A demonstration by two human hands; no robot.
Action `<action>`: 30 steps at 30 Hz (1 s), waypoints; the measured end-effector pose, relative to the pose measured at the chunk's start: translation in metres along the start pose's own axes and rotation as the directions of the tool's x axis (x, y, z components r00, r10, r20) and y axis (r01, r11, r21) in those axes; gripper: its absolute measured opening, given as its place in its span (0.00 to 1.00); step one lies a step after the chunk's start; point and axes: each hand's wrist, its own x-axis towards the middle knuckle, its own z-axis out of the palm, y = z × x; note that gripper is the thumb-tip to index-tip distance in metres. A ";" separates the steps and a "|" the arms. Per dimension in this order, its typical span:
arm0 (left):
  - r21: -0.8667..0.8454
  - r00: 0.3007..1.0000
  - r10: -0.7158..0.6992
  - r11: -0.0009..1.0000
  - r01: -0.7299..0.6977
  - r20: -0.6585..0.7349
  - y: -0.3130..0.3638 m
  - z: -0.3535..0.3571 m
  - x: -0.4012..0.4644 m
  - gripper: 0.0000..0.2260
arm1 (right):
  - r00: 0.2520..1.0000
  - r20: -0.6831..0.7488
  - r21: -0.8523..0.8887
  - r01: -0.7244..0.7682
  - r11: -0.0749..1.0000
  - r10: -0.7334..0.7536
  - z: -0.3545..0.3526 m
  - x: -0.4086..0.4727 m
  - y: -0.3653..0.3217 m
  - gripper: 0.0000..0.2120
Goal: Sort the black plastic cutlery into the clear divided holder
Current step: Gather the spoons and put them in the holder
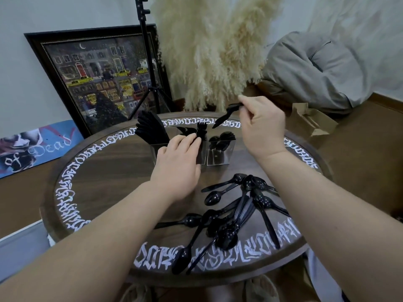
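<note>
Cutlery point(235, 210) heaped near on round table point(104, 171); holder point(218, 153) farther back, partly filled. Right hand point(259, 125) pinching a knife point(224, 115) above holder. Left hand point(176, 162), fingers straight, touching holder.

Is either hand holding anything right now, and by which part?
The right hand pinches a black plastic knife by its handle end. The left hand rests on the clear divided holder, gripping nothing visible.
</note>
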 end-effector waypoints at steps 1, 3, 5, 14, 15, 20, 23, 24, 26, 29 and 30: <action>0.007 1.000 0.003 1.000 -0.003 0.009 0.000 0.003 0.002 0.29 | 0.999 0.039 -0.024 0.012 1.000 -0.011 0.008 -0.002 0.003 0.12; 0.015 1.000 0.010 1.000 -0.011 0.023 0.000 0.008 0.003 0.29 | 0.993 0.121 -0.061 0.024 0.998 -0.016 0.019 -0.007 0.008 0.12; 0.019 1.000 0.018 1.000 -0.018 0.022 0.001 0.012 0.004 0.29 | 0.968 0.252 -0.094 0.009 0.996 0.015 0.027 -0.013 0.012 0.12; -0.006 0.999 0.028 1.000 -0.028 -0.021 -0.001 0.019 0.005 0.29 | 0.789 0.615 -0.316 0.230 0.920 0.014 0.034 -0.018 0.020 0.16; -0.010 0.999 0.030 1.000 -0.030 -0.025 -0.001 0.019 0.005 0.29 | 0.787 0.616 -0.316 0.217 0.924 0.026 0.034 -0.018 0.020 0.17; -0.031 0.997 0.040 0.999 -0.042 -0.064 -0.004 0.019 -0.001 0.28 | 0.802 0.597 -0.281 0.182 0.942 0.023 0.030 -0.024 0.014 0.22; -0.078 0.994 0.055 0.995 -0.063 -0.097 -0.003 0.015 -0.016 0.28 | 0.821 0.566 -0.241 0.085 0.967 0.069 0.009 -0.038 0.009 0.23; -0.090 0.994 0.066 0.993 -0.074 -0.090 -0.003 0.014 -0.022 0.28 | 0.807 0.583 -0.237 0.059 0.970 0.093 0.000 -0.044 0.007 0.23; -0.102 0.996 0.085 0.991 -0.088 -0.031 0.000 0.014 -0.038 0.29 | 0.744 0.656 -0.230 0.042 0.972 0.123 -0.018 -0.059 0.003 0.23; -0.096 0.990 0.102 0.991 -0.093 0.101 0.005 0.016 -0.062 0.31 | 0.615 0.774 -0.207 0.020 0.978 0.151 -0.039 -0.081 -0.002 0.25; -0.089 0.982 0.104 0.992 -0.091 0.155 0.007 0.016 -0.069 0.33 | 0.559 0.813 -0.214 0.026 0.977 0.163 -0.043 -0.087 -0.002 0.26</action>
